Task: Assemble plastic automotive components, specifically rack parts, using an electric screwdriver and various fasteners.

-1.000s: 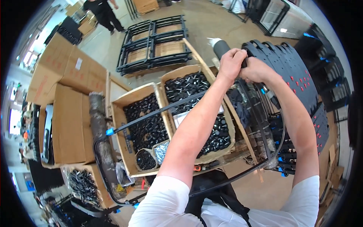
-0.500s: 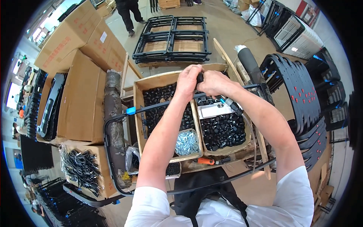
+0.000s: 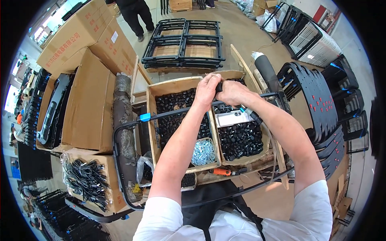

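Note:
A black tubular frame (image 3: 173, 114) with rounded corners lies across the wooden bins in front of me. At its far bar my left hand (image 3: 206, 91) is closed with the fingertips together, and what it pinches is hidden. Right beside it, my right hand (image 3: 236, 93) wraps around a dark hose-fed driver tool, whose black end shows between the hands. The tool's rear (image 3: 252, 115), with a blue ring and a hose, comes out beneath my right wrist. Blue tape (image 3: 145, 117) is wrapped on the frame's left part.
Below the frame, divided wooden bins (image 3: 152, 105) hold black knobs (image 3: 241, 142), silver screws (image 3: 203, 152) and a white phone (image 3: 232, 118). An orange-and-black tool (image 3: 222, 172) lies near me. Cartons (image 3: 86, 108) stand left, bundled cables (image 3: 86, 180) below them; curved black panels (image 3: 319, 100) are stacked right.
The view has shifted slightly, so bins and frame sit a little farther right. Both hands stay together at the far bar, with their grips looking the same.

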{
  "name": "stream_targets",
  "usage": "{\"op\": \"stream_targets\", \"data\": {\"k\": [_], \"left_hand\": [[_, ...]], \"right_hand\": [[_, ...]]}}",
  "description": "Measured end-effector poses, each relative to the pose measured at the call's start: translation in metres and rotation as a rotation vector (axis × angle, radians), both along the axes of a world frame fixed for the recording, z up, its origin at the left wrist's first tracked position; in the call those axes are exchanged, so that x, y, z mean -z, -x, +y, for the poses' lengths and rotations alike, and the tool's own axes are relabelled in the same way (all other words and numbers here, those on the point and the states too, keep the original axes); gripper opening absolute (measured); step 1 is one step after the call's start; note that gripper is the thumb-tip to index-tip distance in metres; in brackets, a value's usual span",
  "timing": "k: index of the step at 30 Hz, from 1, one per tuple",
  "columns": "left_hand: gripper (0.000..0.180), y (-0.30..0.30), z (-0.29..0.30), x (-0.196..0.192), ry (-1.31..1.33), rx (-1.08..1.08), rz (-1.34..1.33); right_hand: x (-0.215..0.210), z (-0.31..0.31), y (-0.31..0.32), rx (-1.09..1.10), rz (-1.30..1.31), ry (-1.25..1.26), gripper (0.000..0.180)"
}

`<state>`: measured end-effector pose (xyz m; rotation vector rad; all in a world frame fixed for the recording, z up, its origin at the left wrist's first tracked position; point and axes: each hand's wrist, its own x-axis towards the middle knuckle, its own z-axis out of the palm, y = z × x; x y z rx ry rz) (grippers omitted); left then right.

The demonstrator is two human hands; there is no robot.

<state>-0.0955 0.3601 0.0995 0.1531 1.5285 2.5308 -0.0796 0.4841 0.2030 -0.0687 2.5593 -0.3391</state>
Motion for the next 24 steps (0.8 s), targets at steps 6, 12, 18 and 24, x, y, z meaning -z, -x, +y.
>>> {"op": "stream_targets", "data": {"k": [6,12,18,24], "left_hand": [[0.022,-0.003,-0.006,0.002,-0.014,0.015,-0.027],[0.023,-0.003,-0.005,0.009,0.007,-0.004,-0.039],[0.023,0.001,-0.008,0.013,-0.077,0.026,-0.047],[0.022,-0.002,-0.007,0.004,-0.137,0.066,-0.077]], "right_hand": [[-0.003,-0.009,-0.006,-0.007,0.024,0.022,0.040],[0.011,-0.003,0.004,0.005,-0.072,0.070,0.037],[0.034,0.001,0.025,0.054,-0.081,0.198,0.024],[0.028,0.002,0.015,0.138,-0.065,0.279,0.022]]}}
